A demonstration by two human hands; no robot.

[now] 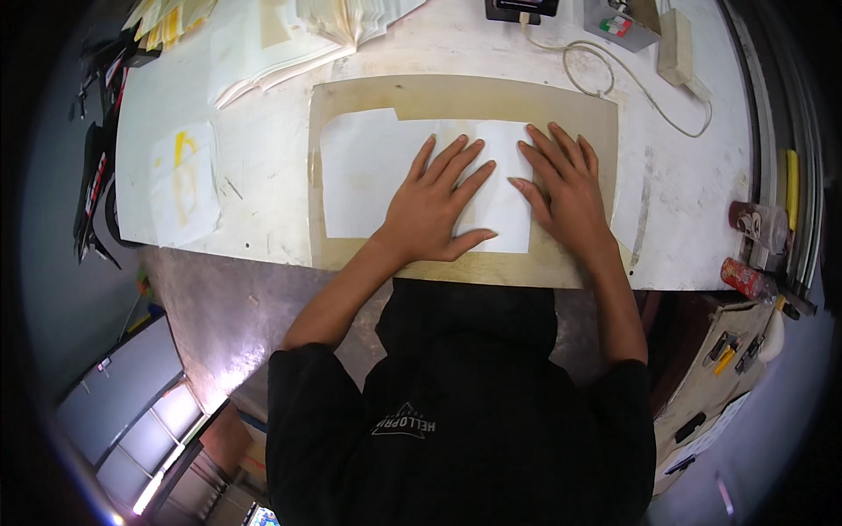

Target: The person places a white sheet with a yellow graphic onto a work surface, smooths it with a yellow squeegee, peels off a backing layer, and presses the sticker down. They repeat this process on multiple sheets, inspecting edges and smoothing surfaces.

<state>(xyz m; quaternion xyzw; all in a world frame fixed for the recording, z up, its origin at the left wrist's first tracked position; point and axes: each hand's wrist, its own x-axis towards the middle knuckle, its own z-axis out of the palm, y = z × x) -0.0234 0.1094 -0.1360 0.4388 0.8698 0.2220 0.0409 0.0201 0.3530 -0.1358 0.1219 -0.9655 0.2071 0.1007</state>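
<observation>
A white sheet of paper (360, 184) with a notched upper edge lies flat on a yellowish translucent mat (491, 95). Across the middle of the sheet rests my left hand (443, 206), its fingers spread and the thumb stretched toward the right. My right hand (566, 180) lies at the sheet's right edge, fingers apart, partly on the paper and partly on the mat. Neither hand grips anything. Both hands cover parts of the sheet.
The mat sits on a white worktable (263, 167). A loose stained sheet (186, 184) lies at left, with a stack of papers (289, 53) behind. At the far right are a cable (645, 74), a grey box (623, 26) and a red can (744, 276).
</observation>
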